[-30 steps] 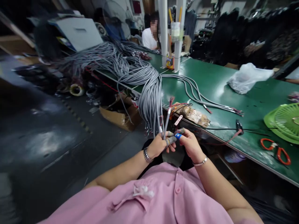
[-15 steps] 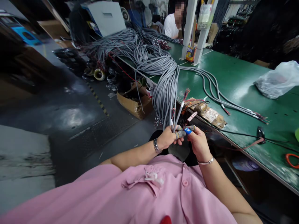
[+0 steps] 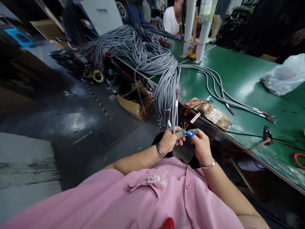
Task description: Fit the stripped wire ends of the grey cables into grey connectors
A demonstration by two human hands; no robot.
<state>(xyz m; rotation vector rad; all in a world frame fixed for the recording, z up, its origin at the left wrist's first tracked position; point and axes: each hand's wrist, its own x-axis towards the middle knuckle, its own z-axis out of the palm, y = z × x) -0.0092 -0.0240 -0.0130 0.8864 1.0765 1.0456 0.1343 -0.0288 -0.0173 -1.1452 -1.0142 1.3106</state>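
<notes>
My left hand [image 3: 169,139] is closed around grey cables [image 3: 174,117] with white bands and stripped, coloured wire ends pointing up. Grey finger covers sit on some of its fingers. Thin coloured wires [image 3: 185,125] fan out just above the left fingertips. Close beside them is my right hand [image 3: 202,143], its thumb in a blue cover pressed against a grey-covered forefinger. What lies in that pinch is too small to make out. Behind the hands, a thick bundle of grey cables [image 3: 164,79] hangs over the table edge.
The green table [image 3: 234,73] carries a few loose grey cables, a taped cardboard piece [image 3: 211,115], a plastic bag [image 3: 284,76] and an orange-handled tool [image 3: 299,160]. A cardboard box [image 3: 135,106] stands below the edge. A co-worker in white [image 3: 170,20] sits at the back.
The slanting cable in my left hand now stands nearly upright beside the other. The thin wires show more widely spread, with the hands slightly farther apart. The view has shifted a little.
</notes>
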